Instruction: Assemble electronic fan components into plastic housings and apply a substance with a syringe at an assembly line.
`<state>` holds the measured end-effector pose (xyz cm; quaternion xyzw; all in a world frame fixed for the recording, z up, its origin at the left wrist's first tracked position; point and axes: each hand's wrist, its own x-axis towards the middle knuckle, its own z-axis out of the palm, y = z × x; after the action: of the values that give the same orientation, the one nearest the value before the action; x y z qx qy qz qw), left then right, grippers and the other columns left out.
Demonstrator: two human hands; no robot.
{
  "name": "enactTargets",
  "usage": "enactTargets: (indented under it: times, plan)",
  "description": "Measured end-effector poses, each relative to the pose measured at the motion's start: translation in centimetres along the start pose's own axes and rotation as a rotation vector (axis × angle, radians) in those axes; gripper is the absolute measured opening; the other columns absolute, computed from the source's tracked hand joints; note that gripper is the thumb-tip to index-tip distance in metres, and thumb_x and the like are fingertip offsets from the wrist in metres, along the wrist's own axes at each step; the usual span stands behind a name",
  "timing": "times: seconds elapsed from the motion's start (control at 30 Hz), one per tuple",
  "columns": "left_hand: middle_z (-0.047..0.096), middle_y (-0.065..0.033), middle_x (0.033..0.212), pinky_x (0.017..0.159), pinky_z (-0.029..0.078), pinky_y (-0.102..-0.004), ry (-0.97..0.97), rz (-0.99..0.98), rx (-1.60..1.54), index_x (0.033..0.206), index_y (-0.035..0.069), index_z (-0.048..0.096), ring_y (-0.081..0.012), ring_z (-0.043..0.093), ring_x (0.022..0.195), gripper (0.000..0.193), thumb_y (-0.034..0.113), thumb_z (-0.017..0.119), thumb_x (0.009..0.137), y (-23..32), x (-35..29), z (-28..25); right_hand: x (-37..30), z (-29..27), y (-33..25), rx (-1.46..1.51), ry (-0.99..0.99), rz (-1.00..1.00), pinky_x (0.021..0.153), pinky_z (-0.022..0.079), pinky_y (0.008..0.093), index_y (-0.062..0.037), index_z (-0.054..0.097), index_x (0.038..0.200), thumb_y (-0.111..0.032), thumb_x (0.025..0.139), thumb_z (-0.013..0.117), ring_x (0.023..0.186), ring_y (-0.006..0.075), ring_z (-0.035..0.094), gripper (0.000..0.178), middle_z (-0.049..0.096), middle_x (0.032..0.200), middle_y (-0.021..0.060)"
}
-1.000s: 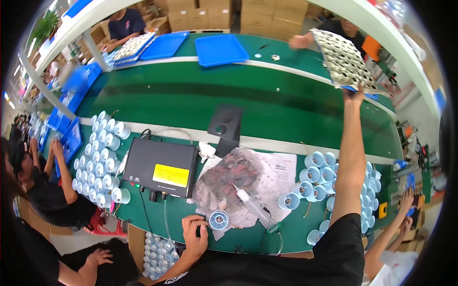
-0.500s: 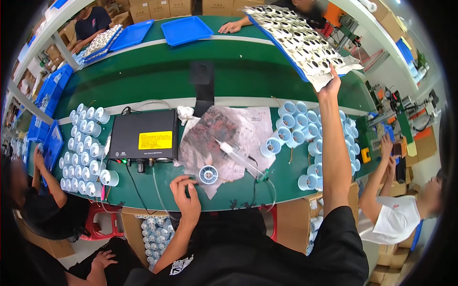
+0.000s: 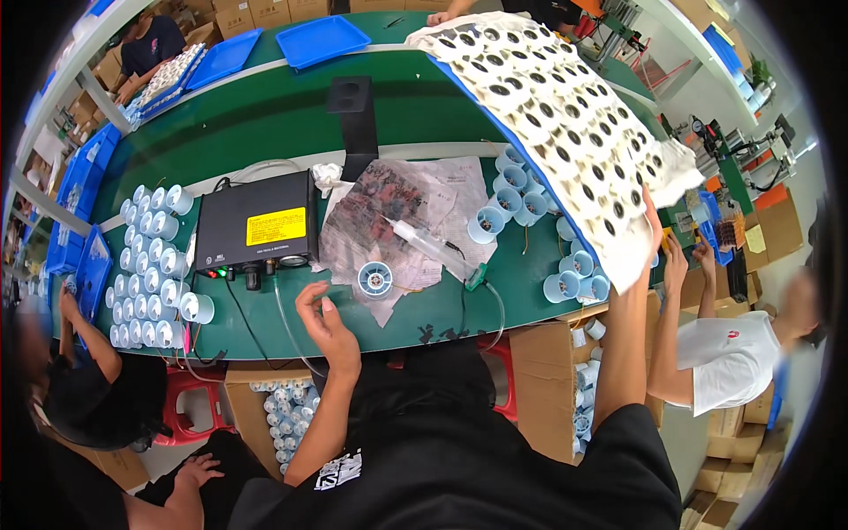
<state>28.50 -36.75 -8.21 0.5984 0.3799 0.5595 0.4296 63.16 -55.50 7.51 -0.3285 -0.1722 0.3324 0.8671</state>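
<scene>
Tray (image 3: pixel 565 132), large, white, studded with rows of dark-centred round parts, was grasped at its near corner by the right hand (image 3: pixel 651 231); fingers clenched on the edge, arm stretched up and out. Long axis of the tray ran away from that grip, up and leftward over the green counter (image 3: pixel 265 115), sagging toward the held corner. Tray lay wholly beyond and left of the right hand; the left hand was well apart from it.

Left hand (image 3: pixel 329 325) hovered released, fingers loosely curled, grasping nothing, just below and left of a small white spool (image 3: pixel 375 280) on the counter. Right of the spool: a clear syringe-like dispenser (image 3: pixel 428 243) lying on a crumpled printed paper sheet (image 3: pixel 397 212). Left of the spool: a black control box (image 3: pixel 256 231) with a yellow label, then rows of pale blue cups (image 3: pixel 150 256). More pale blue cups (image 3: pixel 530 208) sat partly under the tray.

Hidden: the tray's underside, the thumb of the right hand, and how many cups the tray covered. Far tray edge was cut off at the frame top.
</scene>
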Motion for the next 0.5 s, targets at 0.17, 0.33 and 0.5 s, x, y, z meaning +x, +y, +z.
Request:
enactTargets:
  times: [0.17, 0.33, 0.5]
  plan:
    - [0.052, -0.0109, 0.117, 0.093, 0.04, -0.0329, -0.069, 0.025, -0.115, 0.115, 0.001, 0.051, -0.0194, 0.049, 0.111, 0.023, 0.016, 0.043, 0.099, 4.0, 1.0, 1.3, -5.5, -2.3, -2.5, -0.113, 0.066, -0.082, 0.098, 0.048, 0.0383, 0.0031, 0.042, 0.139, -0.029, 0.099, 0.045, 0.115, 0.0257, 0.059, 0.051, 0.053, 0.137, 0.0153]
    - [0.057, -0.0156, 0.12, 0.093, 0.044, -0.0348, -0.408, -0.33, -0.488, 0.127, 0.0, 0.047, -0.0232, 0.056, 0.11, 0.044, 0.034, 0.036, 0.102, 7.6, 4.9, 2.5, -13.0, -5.3, -1.0, -0.275, 0.132, -0.083, 0.101, 0.043, 0.0381, 0.0024, 0.04, 0.14, -0.027, 0.097, 0.047, 0.119, 0.025, 0.055, 0.052, 0.049, 0.139, 0.0153]
    - [0.054, -0.0207, 0.132, 0.101, 0.043, -0.0438, -0.752, -0.802, -0.767, 0.141, 0.0, 0.037, -0.0301, 0.056, 0.119, 0.077, 0.062, 0.033, 0.096, 7.9, 9.1, 2.3, -18.2, -7.9, -0.3, -0.414, 0.111, 0.0, 0.104, 0.039, 0.0379, 0.0018, 0.038, 0.142, -0.025, 0.096, 0.049, 0.122, 0.0244, 0.051, 0.054, 0.046, 0.142, 0.0152]
